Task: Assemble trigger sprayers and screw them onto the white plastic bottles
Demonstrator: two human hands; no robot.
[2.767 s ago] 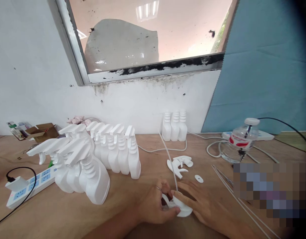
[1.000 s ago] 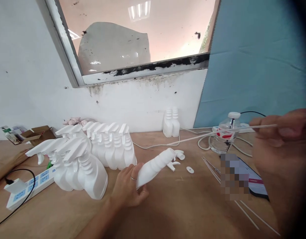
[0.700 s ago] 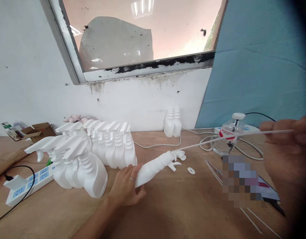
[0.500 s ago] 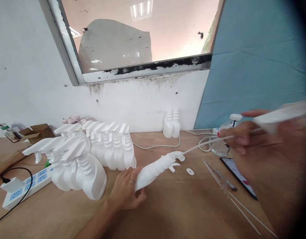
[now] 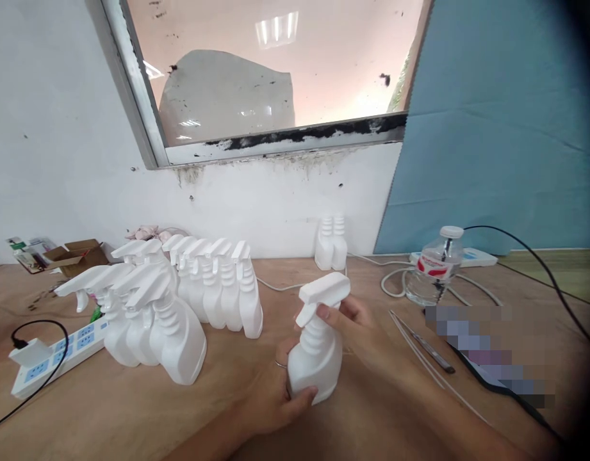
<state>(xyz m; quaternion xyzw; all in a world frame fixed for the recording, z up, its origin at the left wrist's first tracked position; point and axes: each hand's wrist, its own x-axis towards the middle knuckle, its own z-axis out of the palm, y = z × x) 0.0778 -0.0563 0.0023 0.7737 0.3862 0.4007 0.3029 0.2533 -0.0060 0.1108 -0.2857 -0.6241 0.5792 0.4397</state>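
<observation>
And here we are with a white spray bottle (image 5: 314,363) in the lower middle of the frame, leaning a little, its trigger head (image 5: 323,290) on top with the nozzle end to the left. Our left grip (image 5: 273,397) is wrapped round the body, thumb across the lower front; our right grip (image 5: 359,325) has hold of it up at the neck, just under the head, thumb beside the trigger. Whether the base touches the worktop (image 5: 227,378), we can't tell. Over at centre left we have more spray bottles (image 5: 179,349) with heads on, packed close together, and beside them a power strip (image 5: 78,346) at lower left. Right of centre, against the wall (image 5: 275,205), we spot two headless bottles (image 5: 332,248), and further right, a water bottle (image 5: 437,267).
</observation>
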